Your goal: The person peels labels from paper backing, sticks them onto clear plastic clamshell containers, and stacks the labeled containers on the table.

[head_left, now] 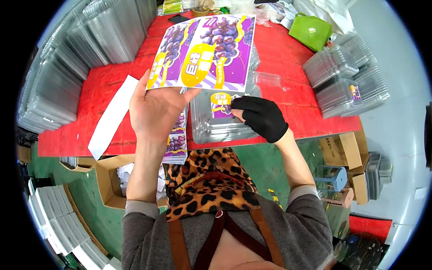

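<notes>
My left hand (157, 108) holds up a sheet of grape stickers (220, 51), its lower edge between thumb and fingers. The sheet is purple and yellow, with pictures of grapes. In a black glove that leaves the thumb tip bare, my right hand (262, 118) has its thumb and fingers closed at the right edge of a small grape sticker (218, 107). That sticker lies over a clear plastic box (202, 129) at the table's front edge; I cannot tell whether it is stuck down. Partly hidden behind my left forearm is a stack of grape sticker sheets (176, 145).
Stacked clear boxes line the left (58, 85) and right (342, 90) of the red table (108, 76). A white paper strip (112, 118) lies left of my left hand. At the back are a phone (178, 19) and a green bag (310, 31). Cardboard boxes (110, 184) stand below the table.
</notes>
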Demonstrator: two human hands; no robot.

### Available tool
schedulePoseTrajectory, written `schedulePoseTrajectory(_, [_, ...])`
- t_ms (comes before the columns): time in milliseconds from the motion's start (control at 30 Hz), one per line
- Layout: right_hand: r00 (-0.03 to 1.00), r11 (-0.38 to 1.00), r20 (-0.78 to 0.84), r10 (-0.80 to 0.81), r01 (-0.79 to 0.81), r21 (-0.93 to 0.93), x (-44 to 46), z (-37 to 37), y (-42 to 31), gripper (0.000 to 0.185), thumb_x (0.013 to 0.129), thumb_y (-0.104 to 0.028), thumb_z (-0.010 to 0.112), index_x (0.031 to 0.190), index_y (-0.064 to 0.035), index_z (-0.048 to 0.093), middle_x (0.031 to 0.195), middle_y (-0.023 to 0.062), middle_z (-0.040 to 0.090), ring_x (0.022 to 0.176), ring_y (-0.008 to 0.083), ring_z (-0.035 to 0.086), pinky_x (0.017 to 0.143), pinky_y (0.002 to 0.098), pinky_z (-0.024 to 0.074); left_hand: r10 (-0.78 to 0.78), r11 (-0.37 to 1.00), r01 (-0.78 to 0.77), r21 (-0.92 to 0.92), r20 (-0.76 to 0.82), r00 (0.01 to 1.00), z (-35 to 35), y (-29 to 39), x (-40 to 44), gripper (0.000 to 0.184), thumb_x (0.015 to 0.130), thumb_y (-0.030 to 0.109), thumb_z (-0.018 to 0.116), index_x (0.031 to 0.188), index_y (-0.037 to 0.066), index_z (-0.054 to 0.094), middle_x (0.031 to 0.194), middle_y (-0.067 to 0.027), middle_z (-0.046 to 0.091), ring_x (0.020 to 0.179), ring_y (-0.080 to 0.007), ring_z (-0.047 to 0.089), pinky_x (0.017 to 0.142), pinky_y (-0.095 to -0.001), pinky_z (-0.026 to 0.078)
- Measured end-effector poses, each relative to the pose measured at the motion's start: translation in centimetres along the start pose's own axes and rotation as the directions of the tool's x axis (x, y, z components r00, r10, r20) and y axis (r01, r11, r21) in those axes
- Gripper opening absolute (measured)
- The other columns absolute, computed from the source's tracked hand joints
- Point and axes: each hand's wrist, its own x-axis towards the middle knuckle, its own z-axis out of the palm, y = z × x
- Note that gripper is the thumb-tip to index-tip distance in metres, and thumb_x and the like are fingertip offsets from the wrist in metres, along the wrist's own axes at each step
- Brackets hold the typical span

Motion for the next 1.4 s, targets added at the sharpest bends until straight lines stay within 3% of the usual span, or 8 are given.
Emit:
schedulePoseTrajectory(67, [0.989,0.981,0.071,0.128,-0.137,0.141,-0.1,0.1,-0.2,0.028,0.084,-0.014,0.07,0.111,-0.0041,0.069,0.11,0.0131,0.07,0.099,0.0302,0.069,0.081,0.0376,0.0573,0.003,1.0,-0.003,-0.008,0.006,1.0,-0.1,0.0,-0.1,0.056,0.104,0.034,0.03,0.147,-0.002,0.03,0.151,-0.0215,0.037,0.141,-0.0385,0.034,0.115,-0.0619,0.024])
schedulePoseTrajectory(300, [0.99,0.996,0.139,0.015,-0.027,0.088,1.8,1.1,-4.0,0.045,0.087,-0.032,0.07,0.119,-0.0017,0.064,0.133,0.0177,0.058,0.129,0.036,0.05,0.105,0.043,0.0438,-0.002,1.0,0.002,-0.004,0.019,1.0,0.0,-0.6,-0.3,0.056,0.104,0.034,0.031,0.146,-0.002,0.032,0.151,-0.0202,0.039,0.141,-0.0366,0.035,0.116,-0.0593,0.024])
schedulePoseTrajectory(500, [0.888,0.892,0.096,0.449,-0.44,-0.102,-0.6,0.1,-3.0,0.065,0.08,-0.043,0.075,0.129,-0.0031,0.058,0.135,0.0217,0.055,0.128,0.0406,0.049,0.106,0.0459,0.0413,-0.048,0.999,0.048,0.001,0.096,0.994,-0.7,-0.3,-1.3,0.055,0.105,0.032,0.028,0.148,-0.002,0.031,0.153,-0.0211,0.036,0.142,-0.0364,0.034,0.116,-0.0589,0.022])
schedulePoseTrajectory(667, [0.965,0.965,0.058,0.254,-0.249,-0.08,-2.3,-1.7,-3.3,0.067,0.072,-0.038,0.082,0.127,-0.005,0.061,0.125,0.0192,0.061,0.117,0.038,0.056,0.095,0.0441,0.0475,-0.057,0.997,0.059,-0.041,0.043,0.997,0.1,-0.8,-1.6,0.054,0.105,0.032,0.03,0.146,-0.002,0.034,0.152,-0.0205,0.038,0.141,-0.0362,0.036,0.116,-0.0573,0.024])
schedulePoseTrajectory(967, [0.981,0.974,0.059,0.184,-0.173,-0.148,-2.6,-2.0,-2.8,0.063,0.071,-0.032,0.08,0.126,-0.0084,0.061,0.132,0.0148,0.058,0.121,0.0364,0.054,0.098,0.0456,0.0456,-0.032,0.999,0.032,-0.001,-0.039,0.999,0.7,-0.9,-2.3,0.052,0.104,0.032,0.032,0.145,-0.002,0.038,0.148,-0.0203,0.044,0.138,-0.0344,0.04,0.115,-0.0556,0.026])
schedulePoseTrajectory(1200, [0.991,0.955,-0.06,0.121,-0.133,-0.266,-2.4,-3.3,-3.7,0.049,0.071,-0.027,0.081,0.113,-0.0072,0.067,0.114,0.0111,0.067,0.102,0.0323,0.063,0.086,0.0422,0.0504,-0.053,0.997,0.055,0.06,-0.029,0.998,0.6,-1.0,-2.7,0.048,0.105,0.027,0.033,0.142,-0.003,0.041,0.143,-0.0197,0.05,0.133,-0.0311,0.047,0.112,-0.0521,0.032])
schedulePoseTrajectory(1300, [0.981,0.925,-0.195,0.022,-0.094,-0.368,-2.6,-3.7,-3.7,0.035,0.07,-0.019,0.083,0.101,-0.0079,0.07,0.105,0.008,0.07,0.093,0.0286,0.067,0.077,0.0394,0.0524,0.22,0.885,-0.068,0.461,-0.285,0.933,0.4,-1.2,-4.2,0.044,0.104,0.023,0.038,0.139,-0.003,0.044,0.136,-0.0176,0.056,0.126,-0.0275,0.055,0.108,-0.0472,0.039])
schedulePoseTrajectory(1400, [0.945,0.878,-0.317,-0.075,-0.089,-0.471,-2.4,-3.8,-3.4,0.027,0.068,-0.01,0.084,0.091,-0.0098,0.07,0.102,0.0047,0.071,0.09,0.0245,0.067,0.071,0.0369,0.052,0.344,0.847,-0.136,0.513,-0.335,0.877,-0.6,-1.7,-5.3,0.041,0.103,0.021,0.044,0.136,-0.004,0.047,0.133,-0.0155,0.058,0.119,-0.0254,0.06,0.101,-0.0435,0.046])
